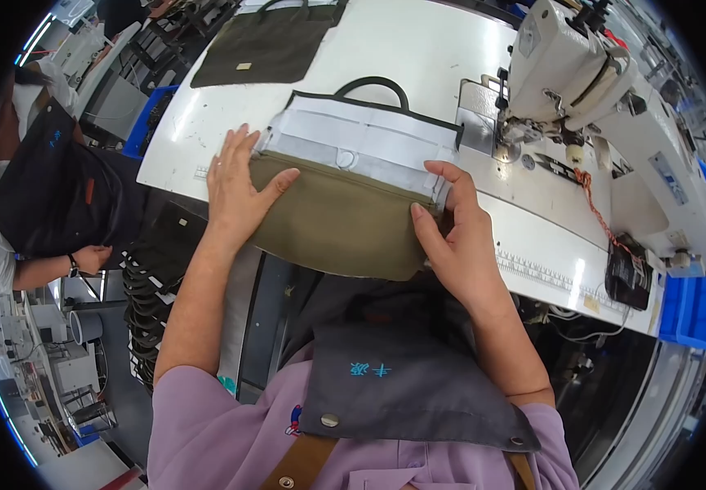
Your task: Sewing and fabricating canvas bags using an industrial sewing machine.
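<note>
An unfinished bag piece [333,216] lies before me, an olive fabric panel with white lining [308,126] folded out above it. A dark cord handle [373,82] arches from its far edge, and a round white snap [345,158] sits mid-lining. My left hand [243,184] rests flat at the piece's left edge, fingers stretched and thumb on the olive fabric. At the right edge my right hand [459,224] grips the piece, thumb on top and other fingers partly hidden beneath. The olive part hangs over the table's front edge.
A white sewing machine [573,90] stands to the right, with dark snips [557,167] beside it. Another dark bag piece [263,49] lies at the table's far left. A blue bin [692,314] hangs at the right. A co-worker [51,171] is on the left.
</note>
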